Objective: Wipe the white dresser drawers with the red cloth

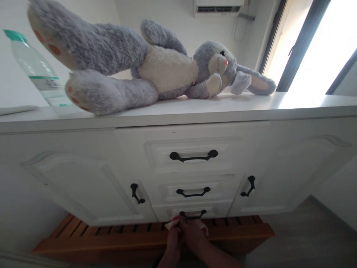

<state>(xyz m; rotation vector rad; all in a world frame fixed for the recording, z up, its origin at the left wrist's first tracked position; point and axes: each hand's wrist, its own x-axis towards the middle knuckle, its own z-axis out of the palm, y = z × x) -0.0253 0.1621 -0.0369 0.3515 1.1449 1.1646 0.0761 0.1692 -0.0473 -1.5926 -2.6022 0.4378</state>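
At bottom centre:
cloth [173, 222]: pinkish, crumpled, red edge, against the lowest drawer [192, 212].
hands: left hand [174, 240] and right hand [192, 233] both clutch the cloth.

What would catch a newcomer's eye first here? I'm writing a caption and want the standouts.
A big grey plush rabbit lies on its side across the top of the white cabinet, with a green-capped plastic bottle behind its feet at the left. Far below, both hands, left hand and right hand, meet at the lowest drawer handle, over a pinkish cloth.
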